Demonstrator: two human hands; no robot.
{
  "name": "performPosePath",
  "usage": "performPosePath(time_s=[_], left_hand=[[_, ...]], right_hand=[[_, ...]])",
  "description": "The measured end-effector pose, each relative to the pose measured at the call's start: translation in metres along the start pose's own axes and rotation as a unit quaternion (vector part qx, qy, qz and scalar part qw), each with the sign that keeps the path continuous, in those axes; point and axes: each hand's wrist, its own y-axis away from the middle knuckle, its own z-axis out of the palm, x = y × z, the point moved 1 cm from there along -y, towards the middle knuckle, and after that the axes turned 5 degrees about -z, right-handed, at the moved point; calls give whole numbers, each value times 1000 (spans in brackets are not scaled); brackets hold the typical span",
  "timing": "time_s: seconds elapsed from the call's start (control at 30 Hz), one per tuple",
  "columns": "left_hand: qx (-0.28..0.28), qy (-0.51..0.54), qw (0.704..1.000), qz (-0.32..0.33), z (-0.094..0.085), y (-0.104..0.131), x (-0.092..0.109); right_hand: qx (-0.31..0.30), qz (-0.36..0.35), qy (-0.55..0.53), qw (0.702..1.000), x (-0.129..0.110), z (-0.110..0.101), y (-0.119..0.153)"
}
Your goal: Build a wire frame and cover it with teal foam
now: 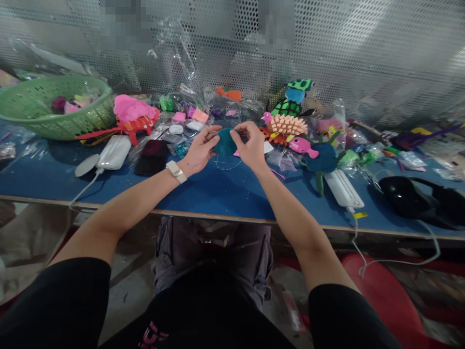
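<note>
Between my two hands, above the blue table [218, 196], is a flat teal piece of soft-looking material [225, 142]. My left hand [201, 149] pinches its left edge, thumb against fingers. On the opposite edge my right hand [250, 140] has a similar pinch. A thin pale curved line shows on the table just below the piece. Near my left hand lies a clear bag with teal bits [180, 149]. To the right of my right hand sit a spiky peach clay animal [286, 124] and a pink clay fish [302, 145].
A green basket [98, 109] stands at the far left, beside a pink and red clay figure [134, 114]. A black phone [150, 157], white power banks [115, 151] with cables and a black headset-like object [407, 196] lie around. Plastic bags line the perforated metal panel [218, 48].
</note>
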Motion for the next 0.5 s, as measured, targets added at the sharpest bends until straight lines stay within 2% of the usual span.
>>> performPosePath(time_s=[0.27,0.5], left_hand=[[28,-14,999,-44,1,1,-3],[34,-15,999,-38,-1,1,-2]], right_hand=[[-16,34,-43,998,2,3,1],[-15,62,-86,994,13,5,1]])
